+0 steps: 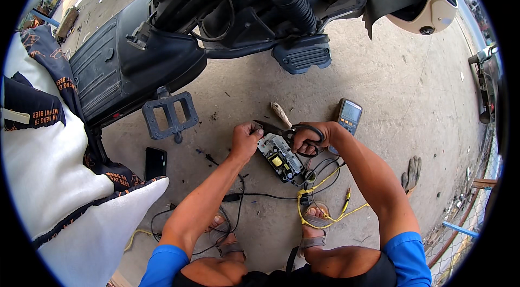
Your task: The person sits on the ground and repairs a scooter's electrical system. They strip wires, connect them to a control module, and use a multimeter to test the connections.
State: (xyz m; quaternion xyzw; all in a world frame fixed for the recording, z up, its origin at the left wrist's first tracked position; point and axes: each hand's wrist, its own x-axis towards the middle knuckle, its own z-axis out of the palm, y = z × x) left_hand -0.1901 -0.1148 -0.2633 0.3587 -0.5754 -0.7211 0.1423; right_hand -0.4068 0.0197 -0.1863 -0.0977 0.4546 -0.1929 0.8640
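My right hand [310, 139] grips a pair of scissors [269, 128] by their black loop handles. The dark blades point left toward my left hand [246, 139], whose thumb and fingers are pinched together at the tips. What it pinches is too small to make out. Just below the blades lies an open circuit board [280, 161] with a yellow transformer and several small parts. Black cables and a yellow cord [325, 179] run from its lower end. A tool with a pale handle [280, 115] lies on the ground beyond the scissors.
A black electric scooter [216, 32] with a pedal [170, 116] stands across the far side. A multimeter [349, 115] lies beyond my right wrist, a glove [412, 173] farther right. Left are a black phone [156, 163] and a white fleece cover [49, 168]. Cables loop around my feet.
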